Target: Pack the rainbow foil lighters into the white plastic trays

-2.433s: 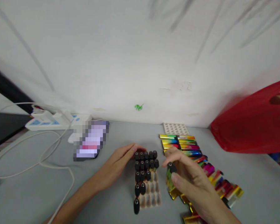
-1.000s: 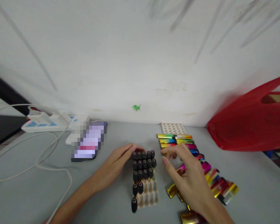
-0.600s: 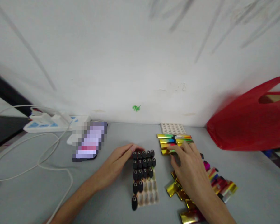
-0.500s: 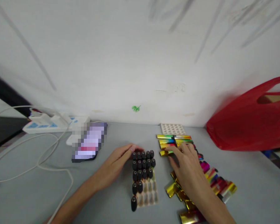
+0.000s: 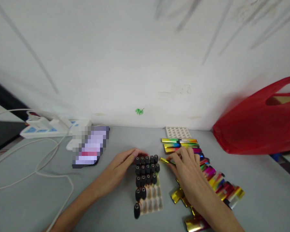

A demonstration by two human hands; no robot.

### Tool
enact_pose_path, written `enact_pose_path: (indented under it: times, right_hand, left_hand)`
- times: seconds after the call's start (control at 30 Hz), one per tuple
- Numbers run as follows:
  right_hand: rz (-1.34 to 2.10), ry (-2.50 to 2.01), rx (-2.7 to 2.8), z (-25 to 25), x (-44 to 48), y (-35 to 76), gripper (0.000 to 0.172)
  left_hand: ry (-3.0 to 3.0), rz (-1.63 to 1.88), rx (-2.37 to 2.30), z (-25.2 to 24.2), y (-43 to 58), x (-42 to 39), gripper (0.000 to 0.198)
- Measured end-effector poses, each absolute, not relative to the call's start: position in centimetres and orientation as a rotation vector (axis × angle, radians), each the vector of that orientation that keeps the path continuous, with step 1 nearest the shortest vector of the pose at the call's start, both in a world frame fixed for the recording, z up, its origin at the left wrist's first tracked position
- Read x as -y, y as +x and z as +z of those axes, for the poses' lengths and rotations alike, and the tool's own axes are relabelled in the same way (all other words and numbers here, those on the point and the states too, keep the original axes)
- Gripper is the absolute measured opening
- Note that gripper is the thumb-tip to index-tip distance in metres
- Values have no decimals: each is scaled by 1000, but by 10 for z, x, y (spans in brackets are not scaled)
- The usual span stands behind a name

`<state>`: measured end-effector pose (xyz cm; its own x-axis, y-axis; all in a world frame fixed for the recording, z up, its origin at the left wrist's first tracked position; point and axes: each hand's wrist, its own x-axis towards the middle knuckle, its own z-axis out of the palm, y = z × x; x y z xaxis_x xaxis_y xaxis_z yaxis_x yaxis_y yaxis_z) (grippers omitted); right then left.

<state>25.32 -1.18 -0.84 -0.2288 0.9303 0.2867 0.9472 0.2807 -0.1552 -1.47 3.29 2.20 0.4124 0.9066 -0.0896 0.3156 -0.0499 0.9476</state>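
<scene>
A pale tray (image 5: 148,212) with rows of wells stands before me. Black oval-ended pieces (image 5: 147,169) with a small ring on top stand upright in its far rows and down the left side; several near-right wells are bare. My left hand (image 5: 125,162) grips the tray's far left corner, its thumb towards me and fingertips hidden behind the black pieces. Just right of the tray, my right hand (image 5: 187,170) pinches a slim, shiny gold tube (image 5: 164,160) between thumb and forefinger. The tube's right part is hidden by the fingers.
Shiny multicoloured tubes (image 5: 180,146) lie in a row along the right, with gold ones (image 5: 195,224) nearer me. A second white tray (image 5: 178,132) rests by the wall. A red bag (image 5: 253,125) stands right; a phone (image 5: 91,148), power strip (image 5: 43,129) and white cable (image 5: 55,175) lie left.
My right hand has drawn the gold tube out of the row, leftward and slightly towards me, nearer the tray. My left hand stays at the tray.
</scene>
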Motion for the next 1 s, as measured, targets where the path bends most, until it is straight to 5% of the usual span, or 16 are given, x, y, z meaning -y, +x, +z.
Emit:
enact_pose_path:
  times: [0.33, 0.53, 0.77, 1.0]
  right_hand:
    - [531, -1522, 1705, 20, 24, 250, 18]
    - [1002, -1290, 1234, 26, 20, 251, 31]
    - [1342, -999, 784, 29, 20, 245, 23]
    - [1676, -916, 614, 45, 22, 240, 33]
  left_hand:
    - [1525, 717, -1045, 20, -14, -32, 46]
    - [1317, 770, -899, -6, -21, -35, 67]
    - [1350, 691, -654, 4, -27, -37, 67]
    - [1562, 449, -606, 18, -39, -30, 143]
